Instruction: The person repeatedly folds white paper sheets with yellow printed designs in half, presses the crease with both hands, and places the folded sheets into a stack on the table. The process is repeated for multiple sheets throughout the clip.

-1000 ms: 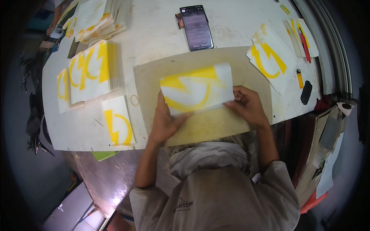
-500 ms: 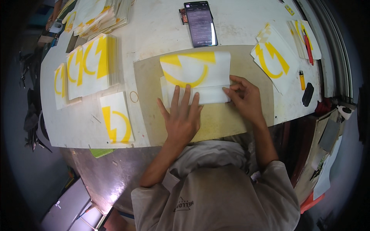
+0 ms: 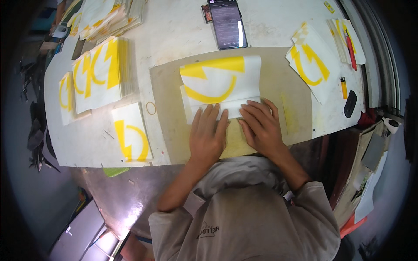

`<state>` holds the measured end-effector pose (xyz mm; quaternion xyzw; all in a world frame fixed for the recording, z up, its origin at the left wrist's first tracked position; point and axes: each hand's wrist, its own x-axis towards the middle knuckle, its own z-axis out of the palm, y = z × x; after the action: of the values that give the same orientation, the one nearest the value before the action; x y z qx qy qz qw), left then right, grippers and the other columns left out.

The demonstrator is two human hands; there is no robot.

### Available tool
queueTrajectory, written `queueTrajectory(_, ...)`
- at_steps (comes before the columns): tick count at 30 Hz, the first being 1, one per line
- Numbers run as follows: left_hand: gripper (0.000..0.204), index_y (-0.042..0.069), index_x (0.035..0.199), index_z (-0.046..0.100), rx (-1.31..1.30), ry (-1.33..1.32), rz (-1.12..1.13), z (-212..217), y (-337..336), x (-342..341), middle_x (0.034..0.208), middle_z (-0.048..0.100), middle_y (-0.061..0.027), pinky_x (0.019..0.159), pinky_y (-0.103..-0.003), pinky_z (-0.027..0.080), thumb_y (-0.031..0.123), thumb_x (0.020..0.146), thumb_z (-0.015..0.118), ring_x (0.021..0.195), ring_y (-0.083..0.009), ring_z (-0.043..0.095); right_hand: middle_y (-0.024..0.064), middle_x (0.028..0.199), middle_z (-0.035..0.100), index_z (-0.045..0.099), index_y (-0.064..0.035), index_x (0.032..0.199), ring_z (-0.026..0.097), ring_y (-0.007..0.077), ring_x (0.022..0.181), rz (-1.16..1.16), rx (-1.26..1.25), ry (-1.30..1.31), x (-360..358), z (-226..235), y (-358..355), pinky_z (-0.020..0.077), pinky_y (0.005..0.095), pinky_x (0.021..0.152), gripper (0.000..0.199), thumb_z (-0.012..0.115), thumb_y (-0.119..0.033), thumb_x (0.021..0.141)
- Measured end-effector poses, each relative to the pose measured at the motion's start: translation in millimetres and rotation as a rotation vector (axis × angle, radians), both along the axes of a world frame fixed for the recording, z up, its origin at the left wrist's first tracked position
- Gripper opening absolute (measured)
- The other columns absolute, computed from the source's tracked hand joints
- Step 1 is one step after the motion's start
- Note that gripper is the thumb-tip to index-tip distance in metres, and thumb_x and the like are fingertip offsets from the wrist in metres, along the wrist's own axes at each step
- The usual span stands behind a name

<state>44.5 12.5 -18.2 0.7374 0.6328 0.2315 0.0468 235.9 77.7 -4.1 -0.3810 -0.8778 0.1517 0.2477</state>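
A white paper sheet with a yellow curved print lies on a tan board in front of me. Its far edge curls up, and along its near side runs a folded strip. My left hand lies on the strip's left part, fingers stretched and fingertips on the paper. On the strip's right part rests my right hand, palm down with its fingers extended. Neither hand grips anything. Under the sheet's left edge another pale paper layer sticks out.
Stacks of folded yellow-printed papers stand at the left, with a single folded piece nearer. A phone lies at the back. At the right are more printed papers, a red cutter, a yellow lighter and a black object.
My right hand has let go of the sheet's right edge and moved left, flattening onto the folded strip. My left hand has shifted slightly nearer to me.
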Motion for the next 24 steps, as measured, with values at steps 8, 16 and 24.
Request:
queueTrajectory(8,0.061,0.004,0.151,0.051,-0.291,0.008,-0.025,15,-24,-21,0.161,0.041,-0.022,0.122,-0.06,0.026,0.035,0.1,0.063,0.151,-0.0417,0.035,0.0129,0.135,0.063,0.068,-0.0056,0.123,0.052,0.0331,0.137,-0.036,0.025,-0.154,8,-6,-21,0.0288,0.0684,0.113,0.036,0.073,-0.022,0.092)
queueTrajectory(16,0.057,0.021,0.154,0.052,-0.349,0.035,-0.002,17,-29,-22,0.167,0.031,-0.0215,0.123,-0.062,0.021,0.037,0.101,0.06,0.154,-0.0454,0.027,0.0221,0.151,0.048,0.07,-0.0222,0.134,0.039,0.0408,0.146,-0.177,-0.061,-0.276,24,3,-35,0.0144,0.0695,0.118,0.041,0.07,-0.035,0.095)
queueTrajectory(24,0.058,0.021,0.153,0.053,-0.325,0.031,-0.031,24,-23,-28,0.165,0.034,-0.0211,0.122,-0.06,0.024,0.041,0.099,0.063,0.151,-0.0432,0.031,0.0196,0.141,0.057,0.068,-0.001,0.125,0.051,0.0387,0.135,0.045,-0.075,0.064,-14,0,-48,0.0379,0.0553,0.115,0.037,0.072,-0.015,0.091)
